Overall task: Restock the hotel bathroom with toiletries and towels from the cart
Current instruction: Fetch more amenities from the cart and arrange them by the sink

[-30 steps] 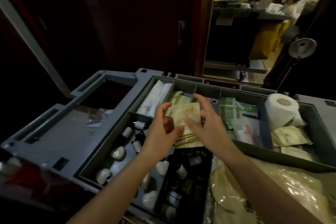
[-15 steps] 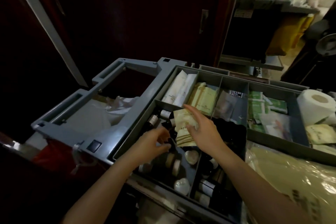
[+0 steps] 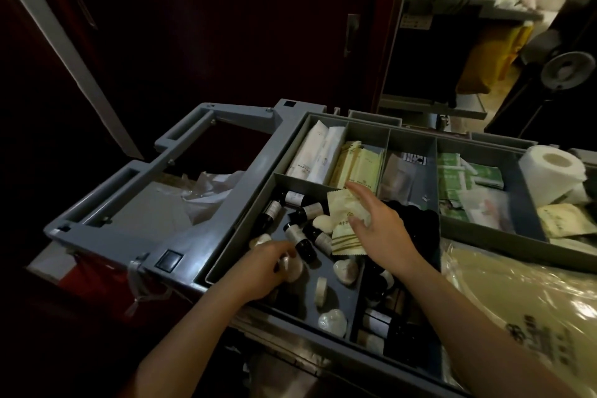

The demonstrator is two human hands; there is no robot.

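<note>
We see a crinkly plastic bag (image 3: 206, 191) in the gray cart (image 3: 200, 229) on the left. Our left hand (image 3: 266, 265) curls down among small dark bottles (image 3: 298, 237) and round soaps (image 3: 345, 270). We cannot tell if it grips one. The labels are too small to read. Our right hand (image 3: 382, 231) pinches pale packets (image 3: 344, 220) above the bottles. A toilet roll (image 3: 552, 168) sits far right.

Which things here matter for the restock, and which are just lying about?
Job: right hand holding pale sachets; left hand among small bottles and wrapped soaps; toilet roll; cart tray.
Lying about: yellowish plastic bag, red bag, fan.
</note>
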